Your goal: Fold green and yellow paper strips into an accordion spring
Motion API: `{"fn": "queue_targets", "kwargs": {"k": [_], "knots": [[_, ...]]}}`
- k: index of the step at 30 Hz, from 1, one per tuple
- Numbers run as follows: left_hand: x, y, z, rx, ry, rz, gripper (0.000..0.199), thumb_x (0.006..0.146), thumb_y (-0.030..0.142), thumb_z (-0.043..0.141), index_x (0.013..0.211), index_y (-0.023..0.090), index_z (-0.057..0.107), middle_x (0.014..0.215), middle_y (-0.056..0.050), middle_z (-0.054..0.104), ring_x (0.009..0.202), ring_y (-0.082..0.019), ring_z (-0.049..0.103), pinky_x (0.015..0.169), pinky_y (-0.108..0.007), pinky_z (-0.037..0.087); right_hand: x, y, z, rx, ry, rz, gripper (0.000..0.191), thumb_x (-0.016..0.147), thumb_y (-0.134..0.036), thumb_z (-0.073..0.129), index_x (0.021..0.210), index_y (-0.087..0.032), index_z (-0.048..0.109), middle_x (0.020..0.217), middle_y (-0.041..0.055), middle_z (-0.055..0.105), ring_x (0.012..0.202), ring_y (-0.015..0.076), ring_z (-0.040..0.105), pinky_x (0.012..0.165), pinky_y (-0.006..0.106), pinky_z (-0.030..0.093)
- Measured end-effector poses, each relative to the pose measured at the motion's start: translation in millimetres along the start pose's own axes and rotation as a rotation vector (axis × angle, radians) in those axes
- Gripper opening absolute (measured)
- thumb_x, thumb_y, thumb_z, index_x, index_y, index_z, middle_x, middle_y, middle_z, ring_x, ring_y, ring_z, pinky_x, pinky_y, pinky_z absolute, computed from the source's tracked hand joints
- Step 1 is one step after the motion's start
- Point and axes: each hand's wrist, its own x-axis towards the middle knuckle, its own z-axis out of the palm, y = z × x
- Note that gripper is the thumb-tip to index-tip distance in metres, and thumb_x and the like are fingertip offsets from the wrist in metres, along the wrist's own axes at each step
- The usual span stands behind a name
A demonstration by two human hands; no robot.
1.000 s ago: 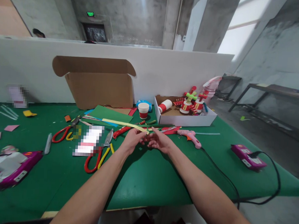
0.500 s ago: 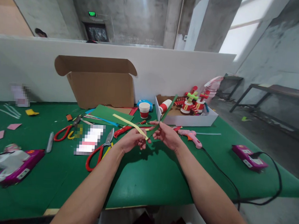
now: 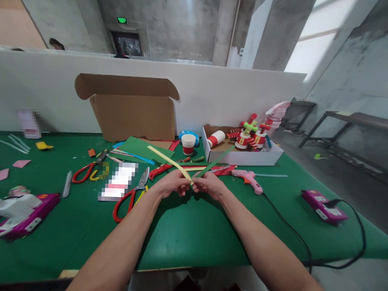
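Observation:
Pinched in my left hand (image 3: 174,184) is a yellow paper strip (image 3: 167,160), slanting up and to the left. My right hand (image 3: 210,185) is closed on a green paper strip (image 3: 216,160), which points up and to the right. The lower ends of the two strips meet between my fingertips, over the green tabletop. Whether they are joined there is too small to tell. Just beyond my hands stands a red and white paper cup (image 3: 188,144). Short folded red-and-green paper springs (image 3: 197,160) lie in front of it.
Red-handled scissors (image 3: 127,201) lie left of my left forearm, with pliers (image 3: 92,167) further left. A pink glue gun (image 3: 248,179) with a trailing cable is at right. Behind it, a white box (image 3: 245,157) holds cup figures. Purple power strips (image 3: 323,206) sit at both sides.
My right hand has come down and left, bringing the green strip's lower end against the yellow strip's end. The green strip now leans further right.

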Motion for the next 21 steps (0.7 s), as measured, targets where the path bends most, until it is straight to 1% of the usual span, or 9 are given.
{"fn": "queue_targets", "kwargs": {"k": [4, 8, 11, 13, 17, 21], "knots": [[3, -1, 2.6, -0.104, 0.075, 0.052, 0.021, 0.065, 0.029, 0.073, 0.070, 0.014, 0.058, 0.052, 0.003, 0.054, 0.039, -0.007, 0.050, 0.040, -0.019, 0.040, 3, 2, 0, 0.068, 0.045, -0.062, 0.013, 0.066, -0.021, 0.077, 0.068, -0.010, 0.069, 0.057, 0.0037, 0.066, 0.051, 0.0094, 0.060, 0.054, 0.020, 0.053], [5, -1, 6.0, -0.174, 0.149, 0.059, 0.028, 0.068, 0.034, 0.075, 0.072, 0.015, 0.056, 0.054, 0.003, 0.055, 0.041, -0.007, 0.051, 0.042, -0.018, 0.040, 8, 5, 0, 0.117, 0.153, -0.109, 0.015, 0.065, -0.021, 0.079, 0.066, -0.010, 0.069, 0.056, 0.0042, 0.066, 0.050, 0.0103, 0.060, 0.053, 0.021, 0.054], [6, -2, 8.3, -0.204, 0.166, 0.055, 0.031, 0.068, 0.038, 0.076, 0.075, 0.014, 0.056, 0.056, 0.003, 0.056, 0.043, -0.007, 0.053, 0.042, -0.018, 0.040, 11, 5, 0, 0.145, 0.239, -0.141, 0.013, 0.064, -0.019, 0.079, 0.064, -0.011, 0.068, 0.055, 0.0042, 0.065, 0.050, 0.0110, 0.059, 0.051, 0.021, 0.054], [6, -3, 10.3, -0.207, 0.164, 0.052, 0.033, 0.066, 0.039, 0.077, 0.075, 0.014, 0.057, 0.055, 0.004, 0.056, 0.044, -0.008, 0.053, 0.042, -0.018, 0.041, 12, 6, 0, 0.149, 0.274, -0.145, 0.013, 0.064, -0.019, 0.078, 0.063, -0.011, 0.068, 0.055, 0.0042, 0.065, 0.050, 0.0111, 0.059, 0.051, 0.021, 0.053], [7, -4, 15.3, -0.224, 0.175, 0.059, 0.037, 0.061, 0.039, 0.081, 0.072, 0.014, 0.056, 0.056, 0.003, 0.057, 0.046, -0.007, 0.053, 0.042, -0.018, 0.042, 12, 7, 0, 0.107, 0.283, -0.143, 0.017, 0.063, -0.022, 0.078, 0.058, -0.011, 0.066, 0.052, 0.0030, 0.062, 0.048, 0.0096, 0.055, 0.050, 0.021, 0.050], [9, -6, 18.0, -0.266, 0.175, 0.068, 0.039, 0.059, 0.040, 0.082, 0.070, 0.014, 0.056, 0.058, 0.002, 0.058, 0.046, -0.007, 0.053, 0.043, -0.018, 0.043, 12, 8, -1, 0.023, 0.287, -0.188, 0.020, 0.061, -0.025, 0.078, 0.054, -0.013, 0.063, 0.046, -0.0011, 0.056, 0.043, 0.0080, 0.049, 0.046, 0.020, 0.044]]}}
